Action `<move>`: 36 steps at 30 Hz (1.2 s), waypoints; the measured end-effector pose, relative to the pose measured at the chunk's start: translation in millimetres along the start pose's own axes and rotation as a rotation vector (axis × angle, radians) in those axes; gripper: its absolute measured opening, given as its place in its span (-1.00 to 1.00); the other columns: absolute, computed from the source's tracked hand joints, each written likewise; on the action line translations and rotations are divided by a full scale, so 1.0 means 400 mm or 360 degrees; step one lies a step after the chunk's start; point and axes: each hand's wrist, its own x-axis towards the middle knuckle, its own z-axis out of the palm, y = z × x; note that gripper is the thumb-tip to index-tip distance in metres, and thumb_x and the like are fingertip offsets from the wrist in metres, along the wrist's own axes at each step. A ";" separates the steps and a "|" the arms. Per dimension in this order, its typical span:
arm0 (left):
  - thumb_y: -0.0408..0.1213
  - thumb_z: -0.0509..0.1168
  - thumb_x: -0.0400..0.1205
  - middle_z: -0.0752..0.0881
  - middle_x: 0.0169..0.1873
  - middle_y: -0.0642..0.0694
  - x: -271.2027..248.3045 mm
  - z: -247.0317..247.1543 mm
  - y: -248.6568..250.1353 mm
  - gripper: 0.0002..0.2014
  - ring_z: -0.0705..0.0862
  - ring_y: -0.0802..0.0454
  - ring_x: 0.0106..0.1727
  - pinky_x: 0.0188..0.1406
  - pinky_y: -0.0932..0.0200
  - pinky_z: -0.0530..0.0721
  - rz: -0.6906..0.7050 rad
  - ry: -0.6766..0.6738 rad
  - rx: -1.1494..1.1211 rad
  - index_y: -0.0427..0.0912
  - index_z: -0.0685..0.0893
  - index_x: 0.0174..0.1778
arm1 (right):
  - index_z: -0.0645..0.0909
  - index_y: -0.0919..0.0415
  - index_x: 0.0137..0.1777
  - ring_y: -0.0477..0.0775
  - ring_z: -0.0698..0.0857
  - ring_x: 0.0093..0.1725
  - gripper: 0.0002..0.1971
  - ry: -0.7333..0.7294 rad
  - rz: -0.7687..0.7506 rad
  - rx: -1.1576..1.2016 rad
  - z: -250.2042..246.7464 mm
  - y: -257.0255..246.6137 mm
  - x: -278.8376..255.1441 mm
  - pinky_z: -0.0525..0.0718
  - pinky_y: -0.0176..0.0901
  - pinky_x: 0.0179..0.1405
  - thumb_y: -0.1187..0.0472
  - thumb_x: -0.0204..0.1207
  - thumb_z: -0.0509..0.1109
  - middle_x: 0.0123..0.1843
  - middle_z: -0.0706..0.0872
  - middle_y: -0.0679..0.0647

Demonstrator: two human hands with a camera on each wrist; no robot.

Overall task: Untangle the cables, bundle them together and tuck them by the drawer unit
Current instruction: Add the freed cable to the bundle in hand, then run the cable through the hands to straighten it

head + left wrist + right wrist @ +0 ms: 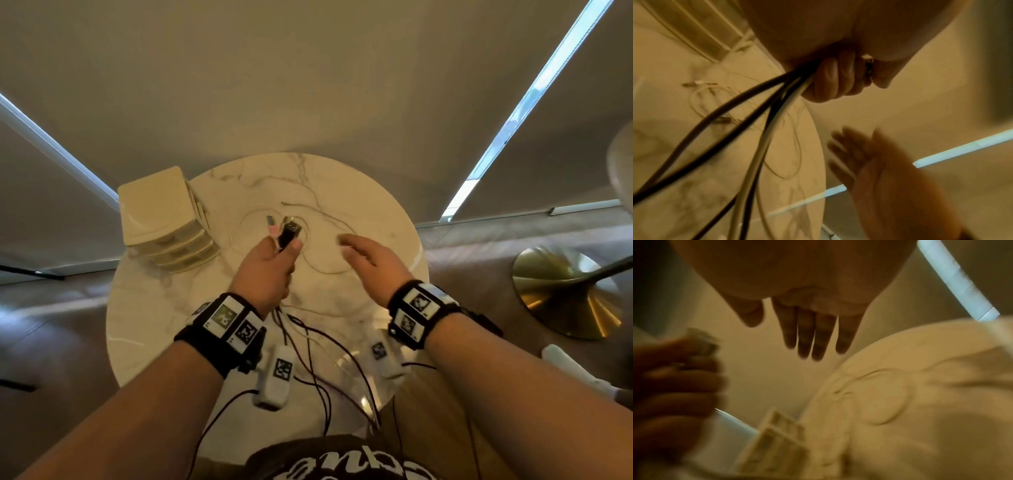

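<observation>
My left hand point(270, 263) grips a bunch of cables above the round marble table point(376, 212). Their plug ends point(286, 231), black, pink and silver, stick up out of the fist. In the left wrist view the dark and white cables point(748, 116) hang down from the curled fingers point(830, 84). My right hand point(364, 255) hovers flat to the right of them, fingers point(807, 337) straight and holding nothing. A thin white cable point(325, 226) lies looped on the tabletop under both hands. The cream drawer unit point(164, 219) stands at the table's left edge.
A brass lamp base point(565, 291) sits on the floor to the right. Roller blinds point(308, 85) cover the windows behind the table. Black sensor wires point(318, 359) and white tagged boxes point(277, 377) hang from my wrists over the table's near edge.
</observation>
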 end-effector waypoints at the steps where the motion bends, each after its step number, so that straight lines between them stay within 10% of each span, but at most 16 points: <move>1: -0.07 0.29 0.78 0.45 -0.50 0.03 -0.008 0.019 0.012 -0.83 0.36 0.08 -0.55 -0.54 0.18 0.35 0.0026 -0.0083 -0.0043 -0.09 0.56 0.04 | 0.62 -0.15 0.50 -0.09 0.67 0.43 -0.46 -0.0151 -0.0075 0.0213 0.021 -0.065 0.000 0.56 0.13 0.55 -0.34 0.62 0.26 0.44 0.73 -0.07; 4: -0.07 0.16 0.83 0.49 -0.49 0.06 -0.031 0.051 0.034 -0.83 0.37 0.09 -0.50 -0.54 0.16 0.35 0.0120 -0.0208 0.0071 -0.03 0.61 0.10 | 0.41 -0.40 0.55 -0.01 0.75 0.34 -0.35 -0.0248 -0.0183 0.0627 0.053 -0.179 0.002 0.67 0.13 0.42 -0.40 0.45 0.46 0.33 0.78 -0.01; 8: -0.32 0.12 0.84 0.49 -0.51 0.10 -0.050 0.057 0.048 -0.79 0.36 0.15 -0.52 -0.52 0.17 0.34 0.0047 -0.0263 -0.0030 -0.14 0.58 0.33 | 0.44 -0.30 0.53 -0.01 0.79 0.13 -0.46 0.0036 -0.0461 0.0460 0.046 -0.226 0.003 0.77 0.12 0.24 0.09 0.61 0.48 0.13 0.77 -0.05; 15: -0.32 0.26 0.68 0.59 -0.42 -0.06 -0.068 0.042 0.044 -0.91 0.54 -0.04 -0.38 -0.26 -0.02 0.62 -0.0033 -0.0292 -0.0302 -0.23 0.55 -0.14 | 0.72 0.02 0.42 -0.18 0.63 0.41 -0.67 -0.0045 -0.0582 0.0117 0.037 -0.236 0.009 0.57 0.02 0.51 0.16 0.79 0.20 0.41 0.72 -0.12; 20: -0.25 0.16 0.83 0.77 0.02 -0.37 -0.068 0.033 0.076 -0.70 0.77 -0.29 -0.01 0.14 -0.21 0.78 -0.0053 -0.0216 -0.0576 -0.21 0.64 0.43 | 0.26 -0.15 0.74 -0.06 0.60 0.53 -0.31 -0.0192 -0.0406 0.0658 0.049 -0.245 0.016 0.63 -0.03 0.49 -0.11 0.64 0.40 0.62 0.56 -0.03; 23: -0.22 0.11 0.86 0.75 -0.12 -0.16 -0.053 0.016 0.121 -0.76 0.75 -0.17 -0.14 -0.15 -0.10 0.73 0.0094 -0.0082 -0.0723 -0.28 0.56 0.30 | 0.52 0.11 0.53 0.14 0.82 -0.03 -0.45 -0.0737 -0.0013 0.0953 0.072 -0.206 0.014 0.81 0.07 -0.01 -0.01 0.58 0.51 0.08 0.80 0.17; 26: -0.15 0.00 0.88 0.53 -0.38 -0.06 -0.021 -0.005 0.163 -0.76 0.51 0.00 -0.43 -0.29 0.05 0.63 0.0153 0.0015 -0.1089 -0.11 0.48 -0.04 | 0.73 0.26 0.04 0.07 0.44 -0.52 -0.85 -0.1070 0.0138 0.0595 0.076 -0.134 0.012 0.50 -0.10 -0.45 0.18 0.72 0.41 -0.45 0.51 0.13; 31: -0.12 0.02 0.88 0.35 -0.44 0.00 0.012 -0.049 0.164 -0.68 0.29 0.08 -0.49 -0.40 0.14 0.53 0.0144 0.0104 -0.1381 -0.06 0.51 -0.16 | 0.82 0.08 -0.16 0.09 0.63 -0.38 -0.61 -0.0452 0.0212 -0.0691 -0.007 -0.096 0.067 0.51 -0.12 -0.36 -0.21 0.65 0.41 -0.40 0.66 -0.02; 34: -0.12 0.09 0.86 0.30 -0.46 0.03 0.021 -0.055 0.163 -0.67 0.21 0.10 -0.51 -0.49 0.18 0.38 0.0149 0.0125 -0.1543 -0.06 0.51 -0.23 | 0.63 -0.02 -0.29 0.16 0.70 -0.22 -0.63 0.0088 -0.0053 -0.0794 -0.040 -0.092 0.080 0.52 -0.08 -0.32 -0.22 0.65 0.37 -0.36 0.65 -0.04; 36: -0.17 0.19 0.82 0.28 -0.49 0.04 0.033 -0.072 0.174 -0.67 0.19 0.12 -0.53 -0.52 0.18 0.32 0.0172 0.0157 -0.1555 -0.06 0.46 -0.29 | 0.62 0.03 -0.29 0.14 0.65 -0.31 -0.56 -0.0020 0.0031 -0.0570 -0.037 -0.076 0.069 0.51 -0.06 -0.31 -0.29 0.64 0.37 -0.38 0.67 0.03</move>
